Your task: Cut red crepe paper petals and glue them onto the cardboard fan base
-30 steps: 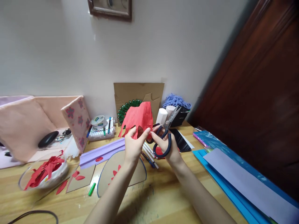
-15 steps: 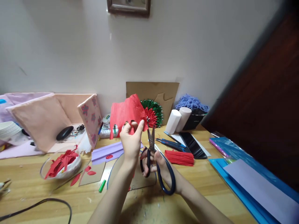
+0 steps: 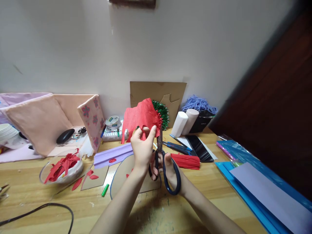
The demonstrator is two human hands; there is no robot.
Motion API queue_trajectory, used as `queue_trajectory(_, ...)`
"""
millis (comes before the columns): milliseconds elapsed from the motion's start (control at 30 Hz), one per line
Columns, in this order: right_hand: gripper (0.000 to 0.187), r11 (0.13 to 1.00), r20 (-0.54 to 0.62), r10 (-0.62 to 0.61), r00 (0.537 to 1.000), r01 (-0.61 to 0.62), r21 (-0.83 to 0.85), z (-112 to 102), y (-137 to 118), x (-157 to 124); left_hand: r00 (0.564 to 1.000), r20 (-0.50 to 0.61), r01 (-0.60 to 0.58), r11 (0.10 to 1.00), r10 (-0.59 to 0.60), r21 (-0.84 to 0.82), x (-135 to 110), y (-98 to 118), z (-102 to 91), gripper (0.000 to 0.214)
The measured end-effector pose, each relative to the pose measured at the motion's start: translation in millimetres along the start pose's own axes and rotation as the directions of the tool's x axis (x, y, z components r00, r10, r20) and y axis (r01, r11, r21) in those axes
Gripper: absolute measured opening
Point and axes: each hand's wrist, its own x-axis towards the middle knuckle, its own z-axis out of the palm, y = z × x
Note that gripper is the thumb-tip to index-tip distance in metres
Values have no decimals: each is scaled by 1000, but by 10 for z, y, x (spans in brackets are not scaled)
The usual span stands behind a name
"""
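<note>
My left hand (image 3: 142,146) is raised above the wooden table and pinches the lower edge of a sheet of red crepe paper (image 3: 141,117). My right hand (image 3: 168,170) grips the dark blue handles of a pair of scissors (image 3: 163,159), its fingers through the loops. The blades point up and meet the paper's lower right edge beside my left thumb. A folded roll of red crepe paper (image 3: 186,161) lies on the table just right of the scissors.
A glass bowl (image 3: 60,169) of red paper scraps stands at the left, near cardboard cut-outs (image 3: 95,177), a purple paper strip (image 3: 113,155) and a green pen cap (image 3: 105,190). Blue and lilac sheets (image 3: 263,191) lie at right. Markers, tape, white rolls, yarn and a phone (image 3: 199,148) sit behind. A black cable (image 3: 44,208) runs at front left.
The scissors turned from pointing up-right to blades upright under the paper, and my right hand dropped below my left. The red sheet shifted slightly right. The view moved a little.
</note>
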Motion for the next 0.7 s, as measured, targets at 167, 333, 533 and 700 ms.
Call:
queue_trajectory(167, 75, 999, -9, 30, 1000, -30, 37, 19, 16, -2, 1000, -19, 15, 1000, -16, -17, 2, -8, 5, 28)
queue_trajectory(333, 73, 997, -73, 61, 995, -58, 53, 42, 78, 16, 1000, -3, 26, 1000, -26, 13, 5, 10, -6, 29)
queue_trajectory(533, 68, 995, -85, 49, 995, -42, 90, 43, 153, 40, 996, 46, 73, 997, -73, 0, 43, 24, -48, 29)
queue_trajectory(700, 64, 997, -90, 59, 994, -54, 57, 22, 162, 37, 989, 114, 96, 995, -98, 21, 98, 28, -104, 27)
